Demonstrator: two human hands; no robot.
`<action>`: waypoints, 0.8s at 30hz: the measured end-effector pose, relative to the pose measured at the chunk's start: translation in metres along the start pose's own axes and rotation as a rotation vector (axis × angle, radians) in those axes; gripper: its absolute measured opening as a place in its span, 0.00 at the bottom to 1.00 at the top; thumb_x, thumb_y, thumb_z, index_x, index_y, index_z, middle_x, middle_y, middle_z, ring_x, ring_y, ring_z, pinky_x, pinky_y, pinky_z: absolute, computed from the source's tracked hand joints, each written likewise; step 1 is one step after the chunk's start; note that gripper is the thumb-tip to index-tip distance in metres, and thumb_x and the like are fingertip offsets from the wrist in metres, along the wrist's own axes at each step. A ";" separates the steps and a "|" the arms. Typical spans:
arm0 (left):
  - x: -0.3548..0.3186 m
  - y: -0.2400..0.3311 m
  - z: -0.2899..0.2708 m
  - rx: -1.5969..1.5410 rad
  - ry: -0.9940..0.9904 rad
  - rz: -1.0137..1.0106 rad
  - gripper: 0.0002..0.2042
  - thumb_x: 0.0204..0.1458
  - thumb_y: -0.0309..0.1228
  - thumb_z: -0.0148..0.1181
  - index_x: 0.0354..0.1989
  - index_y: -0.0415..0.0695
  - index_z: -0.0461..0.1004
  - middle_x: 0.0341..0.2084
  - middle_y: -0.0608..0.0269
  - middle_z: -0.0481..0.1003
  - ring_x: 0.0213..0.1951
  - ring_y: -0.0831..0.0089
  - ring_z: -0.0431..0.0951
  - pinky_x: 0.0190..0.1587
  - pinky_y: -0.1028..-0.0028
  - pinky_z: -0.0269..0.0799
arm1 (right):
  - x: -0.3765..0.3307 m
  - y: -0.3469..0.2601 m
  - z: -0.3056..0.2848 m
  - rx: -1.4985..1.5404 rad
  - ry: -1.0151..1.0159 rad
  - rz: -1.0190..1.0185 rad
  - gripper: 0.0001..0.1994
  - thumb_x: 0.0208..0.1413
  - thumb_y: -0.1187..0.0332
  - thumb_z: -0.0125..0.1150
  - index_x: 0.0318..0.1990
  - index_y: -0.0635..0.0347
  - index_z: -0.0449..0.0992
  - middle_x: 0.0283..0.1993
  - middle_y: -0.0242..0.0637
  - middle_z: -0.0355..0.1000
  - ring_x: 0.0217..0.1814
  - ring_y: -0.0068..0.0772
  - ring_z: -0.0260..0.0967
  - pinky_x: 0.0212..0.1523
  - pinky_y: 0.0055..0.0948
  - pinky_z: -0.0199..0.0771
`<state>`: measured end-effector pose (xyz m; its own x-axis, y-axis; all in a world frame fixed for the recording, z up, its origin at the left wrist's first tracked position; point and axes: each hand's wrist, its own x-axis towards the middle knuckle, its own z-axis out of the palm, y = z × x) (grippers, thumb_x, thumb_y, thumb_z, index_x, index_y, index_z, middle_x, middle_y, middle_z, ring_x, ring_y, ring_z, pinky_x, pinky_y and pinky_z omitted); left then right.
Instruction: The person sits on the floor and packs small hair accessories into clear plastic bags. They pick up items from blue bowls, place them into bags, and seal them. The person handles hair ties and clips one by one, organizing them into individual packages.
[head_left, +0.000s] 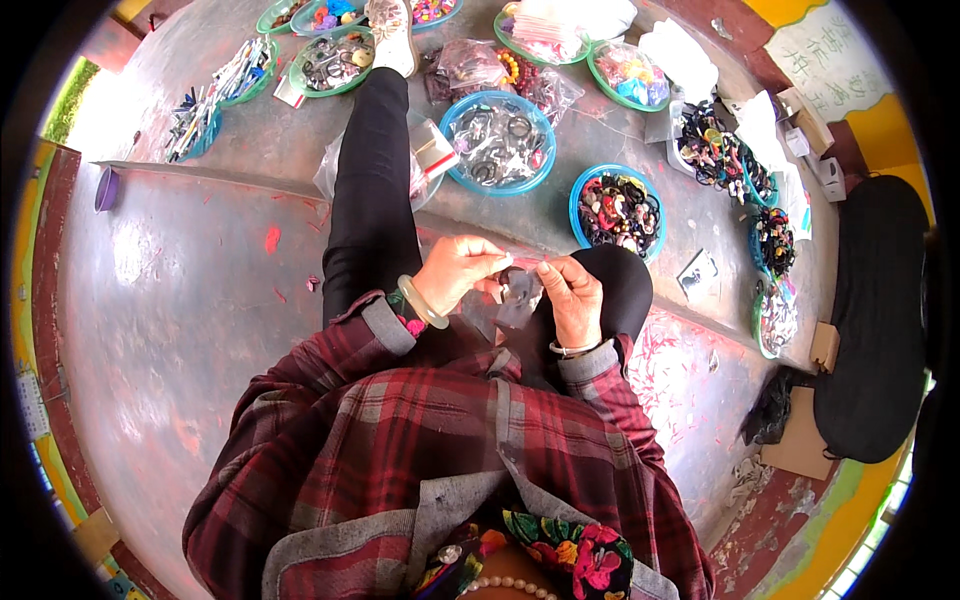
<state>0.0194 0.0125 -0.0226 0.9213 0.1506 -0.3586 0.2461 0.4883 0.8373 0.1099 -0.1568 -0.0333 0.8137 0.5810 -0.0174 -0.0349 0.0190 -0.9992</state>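
Observation:
A small clear plastic bag (517, 298) hangs between my hands above my lap, and something dark shows inside it. My left hand (458, 270), with a pale bangle at the wrist, is closed in a pinch at the bag's upper left edge. Opposite it, my right hand (575, 300) pinches the upper right edge between thumb and forefinger. What exactly lies in the bag is too small to make out. Just beyond the right hand stands a blue basket (574, 215) of dark hair ties with colourful trim.
Ahead, a blue basket (549, 172) holds small bagged items beside an opened plastic bag with a red-and-white box (434, 155). Several green and blue baskets line the raised step. A purple cup (106, 190) stands far left. At right lie a cardboard piece (797, 440) and a long black object (872, 320).

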 end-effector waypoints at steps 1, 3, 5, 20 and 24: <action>0.001 0.001 0.000 0.006 -0.009 0.000 0.08 0.52 0.29 0.55 0.32 0.35 0.73 0.26 0.61 0.74 0.27 0.76 0.76 0.29 0.81 0.73 | 0.001 -0.002 0.001 0.060 -0.013 0.072 0.04 0.50 0.73 0.60 0.29 0.64 0.75 0.26 0.26 0.68 0.27 0.15 0.60 0.30 0.17 0.61; 0.003 0.000 0.001 0.007 -0.055 0.007 0.07 0.53 0.29 0.54 0.33 0.36 0.73 0.26 0.62 0.74 0.27 0.77 0.76 0.27 0.82 0.73 | 0.001 -0.015 0.004 0.138 -0.064 0.190 0.03 0.50 0.73 0.60 0.30 0.63 0.75 0.25 0.26 0.68 0.27 0.15 0.61 0.30 0.16 0.61; 0.004 -0.002 0.002 0.125 -0.063 0.061 0.07 0.53 0.28 0.54 0.33 0.37 0.72 0.25 0.63 0.73 0.27 0.76 0.76 0.26 0.82 0.72 | 0.001 -0.016 0.005 0.152 -0.093 0.230 0.02 0.49 0.74 0.60 0.29 0.63 0.76 0.24 0.26 0.69 0.25 0.14 0.60 0.28 0.17 0.61; 0.064 -0.010 -0.040 -0.237 0.299 0.021 0.06 0.51 0.28 0.55 0.34 0.38 0.71 0.30 0.65 0.72 0.31 0.76 0.74 0.37 0.77 0.75 | 0.011 -0.008 0.000 0.181 0.092 0.178 0.14 0.57 0.66 0.52 0.46 0.66 0.72 0.33 0.31 0.72 0.34 0.19 0.66 0.31 0.17 0.63; 0.119 0.005 -0.058 -0.312 0.375 0.210 0.06 0.51 0.27 0.54 0.33 0.36 0.70 0.29 0.62 0.72 0.32 0.73 0.74 0.39 0.76 0.75 | 0.012 -0.003 -0.002 0.164 0.060 0.181 0.13 0.57 0.66 0.52 0.44 0.66 0.73 0.34 0.33 0.72 0.35 0.19 0.66 0.31 0.17 0.63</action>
<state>0.1126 0.0821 -0.0849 0.7560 0.5421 -0.3670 -0.0864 0.6383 0.7649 0.1212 -0.1517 -0.0308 0.8182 0.5380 -0.2028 -0.2734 0.0538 -0.9604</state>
